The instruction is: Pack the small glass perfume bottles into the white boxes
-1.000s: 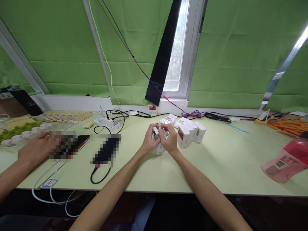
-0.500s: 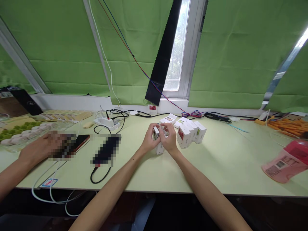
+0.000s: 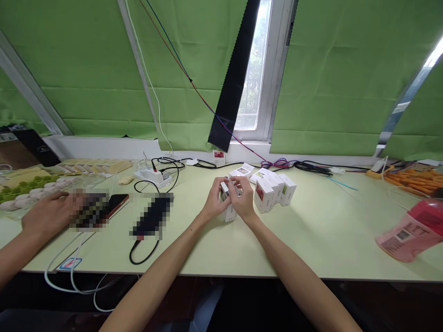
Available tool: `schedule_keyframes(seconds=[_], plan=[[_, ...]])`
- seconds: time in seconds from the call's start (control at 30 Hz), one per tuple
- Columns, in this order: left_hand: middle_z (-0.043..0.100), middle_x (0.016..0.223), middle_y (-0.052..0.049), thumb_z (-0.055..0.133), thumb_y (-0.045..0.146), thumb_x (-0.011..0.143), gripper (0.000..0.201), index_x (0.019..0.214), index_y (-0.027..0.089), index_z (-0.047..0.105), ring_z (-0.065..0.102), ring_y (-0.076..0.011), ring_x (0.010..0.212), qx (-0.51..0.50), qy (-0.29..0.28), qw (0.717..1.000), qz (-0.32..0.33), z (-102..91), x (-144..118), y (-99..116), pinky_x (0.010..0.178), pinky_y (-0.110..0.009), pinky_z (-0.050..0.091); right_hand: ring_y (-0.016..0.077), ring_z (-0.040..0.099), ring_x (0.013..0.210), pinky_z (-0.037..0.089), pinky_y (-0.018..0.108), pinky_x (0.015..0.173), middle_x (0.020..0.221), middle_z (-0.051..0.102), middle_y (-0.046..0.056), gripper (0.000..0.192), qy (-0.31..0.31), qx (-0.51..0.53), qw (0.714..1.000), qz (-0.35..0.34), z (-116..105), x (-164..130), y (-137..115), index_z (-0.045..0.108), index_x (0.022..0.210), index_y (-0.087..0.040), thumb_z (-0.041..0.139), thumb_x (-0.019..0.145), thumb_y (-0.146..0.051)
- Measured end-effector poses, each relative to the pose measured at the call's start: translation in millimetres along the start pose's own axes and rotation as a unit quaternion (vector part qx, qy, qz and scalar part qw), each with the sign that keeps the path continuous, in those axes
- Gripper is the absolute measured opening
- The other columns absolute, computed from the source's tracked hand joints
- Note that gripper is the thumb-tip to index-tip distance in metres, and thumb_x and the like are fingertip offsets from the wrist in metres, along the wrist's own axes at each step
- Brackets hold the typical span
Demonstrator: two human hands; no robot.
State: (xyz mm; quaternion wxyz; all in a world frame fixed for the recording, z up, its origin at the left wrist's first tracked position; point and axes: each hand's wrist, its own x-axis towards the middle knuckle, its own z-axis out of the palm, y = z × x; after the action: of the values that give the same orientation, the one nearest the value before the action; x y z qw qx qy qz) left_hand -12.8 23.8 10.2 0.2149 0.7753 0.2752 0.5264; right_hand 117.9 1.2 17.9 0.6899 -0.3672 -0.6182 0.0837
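My left hand [image 3: 213,202] and my right hand [image 3: 243,200] meet over the middle of the pale green table [image 3: 311,235]. Both grip one small white box [image 3: 228,211] that stands upright on the table, with its top flap between my fingertips. Just right of my hands stands a row of similar small white boxes [image 3: 273,189], some with red or green marks. More of these boxes [image 3: 242,171] lie flat behind my hands.
At far left another person's hand [image 3: 48,214] rests by a phone [image 3: 116,204]. A dark device with a black cable [image 3: 152,216], a white power strip [image 3: 153,175], tangled cables [image 3: 311,167], a pink packet [image 3: 408,230] and trays of items [image 3: 34,184] lie around.
My fingers shifted slightly on the box flap. The other person's hand at left drew back a little toward the table's edge.
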Motion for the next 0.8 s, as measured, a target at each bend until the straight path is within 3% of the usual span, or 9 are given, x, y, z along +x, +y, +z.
schedule_keyframes(seconds=[0.8], plan=[[0.057,0.112,-0.006,0.064,0.036,0.089,0.033,0.117,0.024,0.051,0.059,-0.0211,0.098,0.014,-0.001,1.0,0.001,0.2,1.8,-0.6,0.085,-0.037,0.053,0.0185,0.062,0.083,0.052,0.034,0.075,0.1,0.068,0.007,0.014,-0.003,0.011,1.0,0.004,0.0,0.2,2.1,0.066,0.101,-0.02,0.058,0.095,-0.03]])
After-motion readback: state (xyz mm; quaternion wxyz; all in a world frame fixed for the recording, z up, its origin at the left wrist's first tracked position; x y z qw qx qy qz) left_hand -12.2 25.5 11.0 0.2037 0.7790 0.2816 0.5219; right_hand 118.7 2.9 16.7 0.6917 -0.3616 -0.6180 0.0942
